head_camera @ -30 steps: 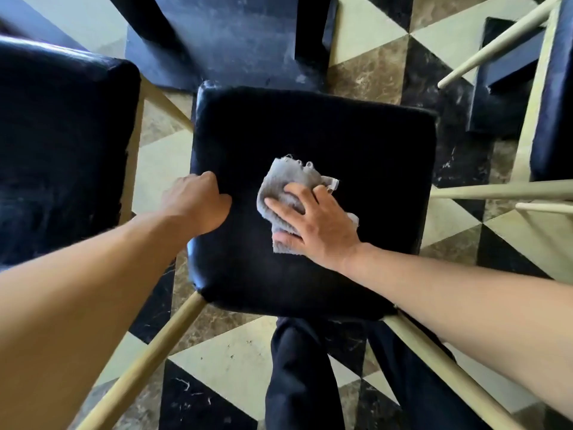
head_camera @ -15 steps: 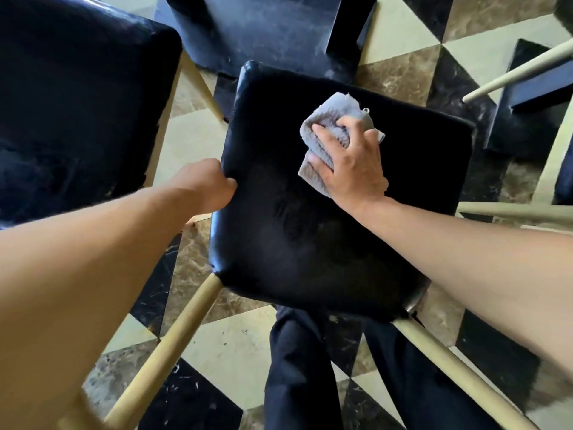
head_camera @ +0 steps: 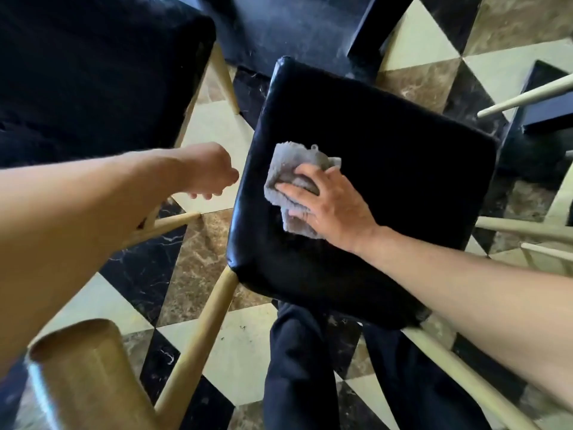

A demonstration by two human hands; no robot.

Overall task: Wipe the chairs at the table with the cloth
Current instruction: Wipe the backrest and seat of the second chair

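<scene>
The right hand (head_camera: 328, 203) lay flat on a crumpled grey cloth (head_camera: 291, 184), with the fingers spread and nearly straight, and pressed it against the black padded seat (head_camera: 387, 169) of the chair in the middle. The cloth was on the left part of this seat, near its left edge. The left hand (head_camera: 210, 172) hung in the air just beside that edge, without touching the seat; its fingers were loosely curled downward and held nothing. A second black chair seat (head_camera: 93, 72) stood to the left, on pale wooden legs (head_camera: 198, 342). Under the chairs was a floor (head_camera: 198, 262) of black, brown and cream triangles, and the person's dark trousers (head_camera: 297, 367) showed below the seat.
</scene>
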